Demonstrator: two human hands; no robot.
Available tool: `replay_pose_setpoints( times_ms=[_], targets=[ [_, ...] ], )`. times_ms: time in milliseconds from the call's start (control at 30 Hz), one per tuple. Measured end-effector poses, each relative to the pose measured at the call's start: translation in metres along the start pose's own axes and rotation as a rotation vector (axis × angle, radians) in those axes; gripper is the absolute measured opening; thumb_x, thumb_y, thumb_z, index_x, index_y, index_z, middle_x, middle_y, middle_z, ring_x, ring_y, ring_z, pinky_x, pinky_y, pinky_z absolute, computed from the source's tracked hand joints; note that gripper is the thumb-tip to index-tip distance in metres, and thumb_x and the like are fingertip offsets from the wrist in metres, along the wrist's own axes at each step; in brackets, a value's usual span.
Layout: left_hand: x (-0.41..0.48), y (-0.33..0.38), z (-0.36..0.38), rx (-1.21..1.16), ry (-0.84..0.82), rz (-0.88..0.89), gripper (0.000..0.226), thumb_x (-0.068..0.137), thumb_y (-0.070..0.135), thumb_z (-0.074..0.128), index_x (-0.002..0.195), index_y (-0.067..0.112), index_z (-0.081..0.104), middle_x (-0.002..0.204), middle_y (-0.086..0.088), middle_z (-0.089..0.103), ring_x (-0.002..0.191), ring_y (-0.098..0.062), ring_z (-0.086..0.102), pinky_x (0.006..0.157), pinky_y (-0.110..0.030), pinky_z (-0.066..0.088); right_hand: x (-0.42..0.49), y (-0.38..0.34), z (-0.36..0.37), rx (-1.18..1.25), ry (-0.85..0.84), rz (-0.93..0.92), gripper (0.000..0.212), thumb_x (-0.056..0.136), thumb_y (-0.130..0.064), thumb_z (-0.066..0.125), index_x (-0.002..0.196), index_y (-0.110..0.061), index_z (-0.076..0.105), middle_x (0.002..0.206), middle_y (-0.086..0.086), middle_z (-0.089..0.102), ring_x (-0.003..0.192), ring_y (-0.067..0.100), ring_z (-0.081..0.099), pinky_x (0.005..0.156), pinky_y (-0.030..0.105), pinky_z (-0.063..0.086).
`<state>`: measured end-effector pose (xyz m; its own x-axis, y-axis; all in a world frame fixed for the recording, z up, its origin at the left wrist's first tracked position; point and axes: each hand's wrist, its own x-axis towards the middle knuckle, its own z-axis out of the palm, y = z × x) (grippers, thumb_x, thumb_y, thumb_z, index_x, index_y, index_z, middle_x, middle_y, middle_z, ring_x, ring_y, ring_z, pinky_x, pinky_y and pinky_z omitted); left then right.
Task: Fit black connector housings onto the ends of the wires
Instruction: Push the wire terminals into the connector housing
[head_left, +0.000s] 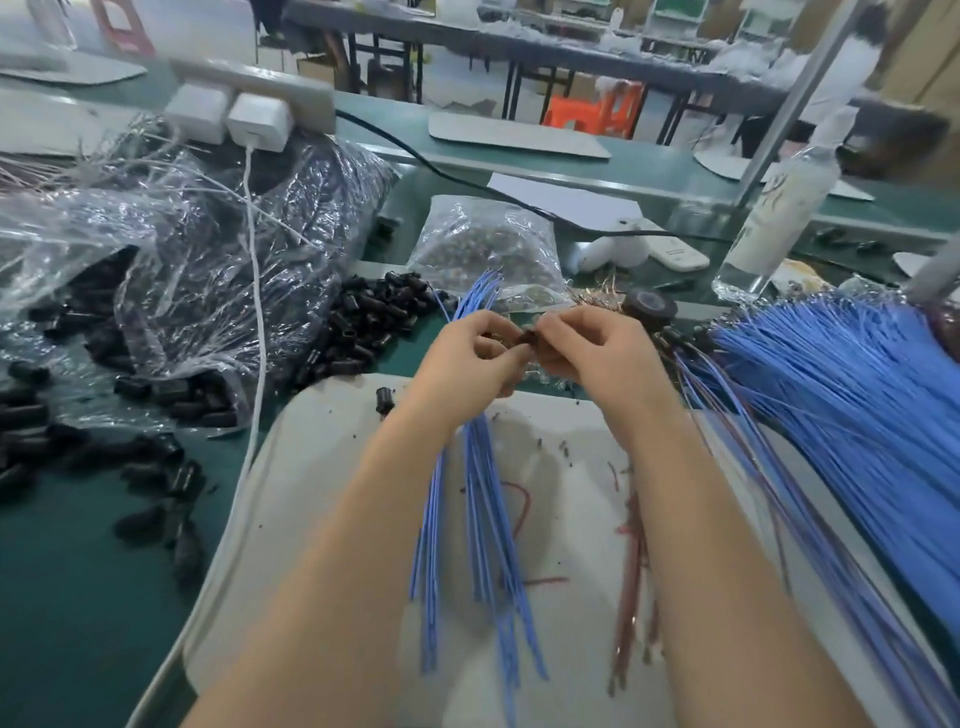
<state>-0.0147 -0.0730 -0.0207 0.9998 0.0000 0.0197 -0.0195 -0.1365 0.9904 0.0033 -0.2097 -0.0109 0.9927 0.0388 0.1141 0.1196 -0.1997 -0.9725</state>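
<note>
My left hand (470, 353) grips a bundle of blue wires (480, 519); their ends fan out above my fist and their tails hang below it. My right hand (592, 348) meets the left one, and its fingertips pinch a small black connector housing (529, 336) held between both hands. Whether a wire sits in the housing is hidden by my fingers. A pile of loose black housings (363, 327) lies to the left, and one single housing (384, 401) rests on the white mat (322, 493).
A large sheaf of blue wires (831, 395) spreads at the right, with red wires (631, 587) on the mat. Clear plastic bags (171, 270) of housings fill the left. A bag of small parts (488, 249), a tape roll (649, 304) and a clear bottle (774, 208) stand behind.
</note>
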Motion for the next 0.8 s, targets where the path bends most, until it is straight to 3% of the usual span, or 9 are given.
replay_pose_setpoints(
  times_ms=[67, 100, 200, 267, 400, 533, 633, 700, 800],
  targets=[
    [0.002, -0.006, -0.005, -0.104, 0.115, -0.017, 0.006, 0.090, 0.012, 0.061, 0.091, 0.016, 0.057, 0.073, -0.002, 0.061, 0.057, -0.004, 0.059, 0.057, -0.017, 0.052, -0.005, 0.004, 0.013, 0.099, 0.029, 0.035, 0.009, 0.092, -0.012, 0.061, 0.084, -0.014, 0.065, 0.071, 0.000, 0.070, 0.065, 0.011, 0.064, 0.065, 0.023, 0.053],
    [0.003, -0.008, -0.009, -0.144, 0.196, -0.014, 0.006, 0.091, 0.013, 0.060, 0.090, 0.018, 0.057, 0.075, 0.000, 0.061, 0.059, -0.002, 0.059, 0.056, -0.015, 0.051, -0.006, 0.007, 0.021, -0.017, 0.048, 0.017, 0.007, 0.091, -0.017, 0.062, 0.085, -0.014, 0.065, 0.073, -0.001, 0.069, 0.067, 0.011, 0.063, 0.066, 0.024, 0.052],
    [0.010, -0.012, -0.017, -0.310, 0.410, 0.000, 0.012, 0.094, 0.015, 0.055, 0.085, 0.022, 0.053, 0.075, 0.004, 0.058, 0.059, -0.001, 0.060, 0.054, -0.016, 0.052, -0.012, 0.017, 0.048, -0.793, -0.023, -0.062, 0.035, 0.083, -0.048, 0.066, 0.091, -0.014, 0.067, 0.090, 0.003, 0.068, 0.086, 0.021, 0.060, 0.077, 0.032, 0.047],
    [0.012, -0.014, -0.016, -0.403, 0.475, -0.003, 0.014, 0.096, 0.014, 0.053, 0.084, 0.021, 0.050, 0.076, 0.003, 0.057, 0.054, 0.002, 0.060, 0.052, -0.016, 0.051, -0.017, 0.019, 0.061, -0.957, -0.083, -0.038, 0.042, 0.082, -0.052, 0.065, 0.097, -0.013, 0.062, 0.100, 0.007, 0.064, 0.097, 0.028, 0.057, 0.077, 0.034, 0.042],
    [0.012, -0.021, -0.009, -0.394, 0.486, 0.028, 0.014, 0.095, 0.009, 0.054, 0.085, 0.019, 0.052, 0.079, 0.000, 0.058, 0.057, -0.001, 0.060, 0.056, -0.013, 0.050, -0.016, 0.019, 0.057, -0.765, -0.084, 0.048, 0.023, 0.087, -0.036, 0.064, 0.084, -0.014, 0.065, 0.089, 0.010, 0.069, 0.089, 0.030, 0.062, 0.069, 0.030, 0.042],
    [0.014, -0.025, -0.008, -0.365, 0.474, 0.015, 0.015, 0.095, 0.011, 0.054, 0.085, 0.023, 0.054, 0.080, 0.004, 0.060, 0.055, 0.004, 0.060, 0.058, -0.012, 0.051, -0.016, 0.014, 0.043, -0.610, -0.022, 0.078, 0.030, 0.088, -0.031, 0.064, 0.064, -0.015, 0.059, 0.059, 0.000, 0.058, 0.067, 0.022, 0.053, 0.059, 0.026, 0.029],
    [0.015, -0.027, -0.009, -0.380, 0.469, -0.023, 0.012, 0.095, 0.014, 0.053, 0.086, 0.021, 0.056, 0.080, 0.004, 0.061, 0.061, 0.001, 0.061, 0.061, -0.017, 0.053, -0.015, 0.014, 0.038, -0.413, 0.041, 0.111, 0.029, 0.090, -0.025, 0.061, 0.067, -0.007, 0.064, 0.070, 0.010, 0.070, 0.056, 0.016, 0.054, 0.058, 0.032, 0.040],
    [0.015, -0.028, -0.008, -0.391, 0.448, -0.041, 0.011, 0.095, 0.014, 0.053, 0.086, 0.019, 0.056, 0.079, 0.003, 0.063, 0.066, -0.003, 0.061, 0.063, -0.020, 0.053, -0.015, 0.013, 0.038, -0.224, 0.013, 0.171, 0.018, 0.091, -0.021, 0.062, 0.075, -0.012, 0.060, 0.080, 0.009, 0.072, 0.049, 0.008, 0.053, 0.053, 0.026, 0.042],
    [0.016, -0.029, -0.003, -0.357, 0.414, -0.075, 0.012, 0.094, 0.011, 0.052, 0.085, 0.017, 0.054, 0.079, 0.000, 0.064, 0.075, -0.010, 0.063, 0.071, -0.022, 0.055, -0.017, 0.018, 0.043, -0.563, -0.081, 0.134, 0.026, 0.083, -0.038, 0.071, 0.087, -0.018, 0.054, 0.084, -0.002, 0.063, 0.074, 0.014, 0.058, 0.067, 0.028, 0.045]
  ],
)
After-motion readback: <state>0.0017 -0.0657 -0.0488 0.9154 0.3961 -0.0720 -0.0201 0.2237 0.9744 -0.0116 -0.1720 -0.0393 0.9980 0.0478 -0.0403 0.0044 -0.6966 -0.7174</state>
